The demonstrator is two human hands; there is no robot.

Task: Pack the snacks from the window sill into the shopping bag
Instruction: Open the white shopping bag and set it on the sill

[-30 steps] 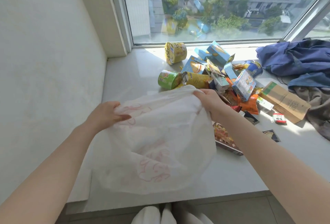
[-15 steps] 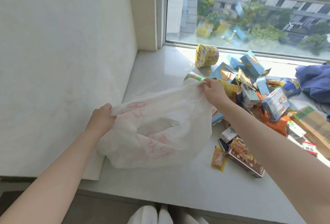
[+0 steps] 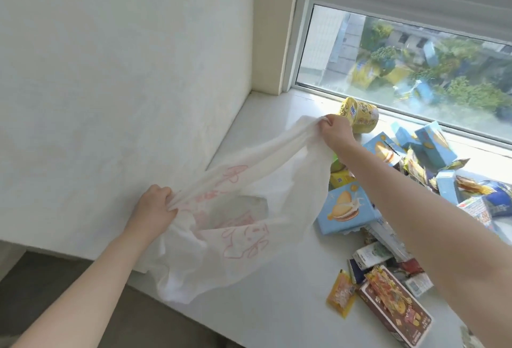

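Shopping bag (image 3: 227,225) thin matt white plastic; window sill (image 3: 277,300) smooth glossy; snack boxes (image 3: 346,211) printed cardboard

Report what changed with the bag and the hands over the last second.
The left hand and right hand drew apart, stretching the bunched shopping bag open; the right hand carried its edge toward the window, beside the yellow cup. Both still grip the bag; the snacks stay piled on the window sill, none packed.

A plain white wall (image 3: 110,84) stands left of a daylit window (image 3: 401,51) showing trees (image 3: 471,95), with grey floor (image 3: 63,278) below.
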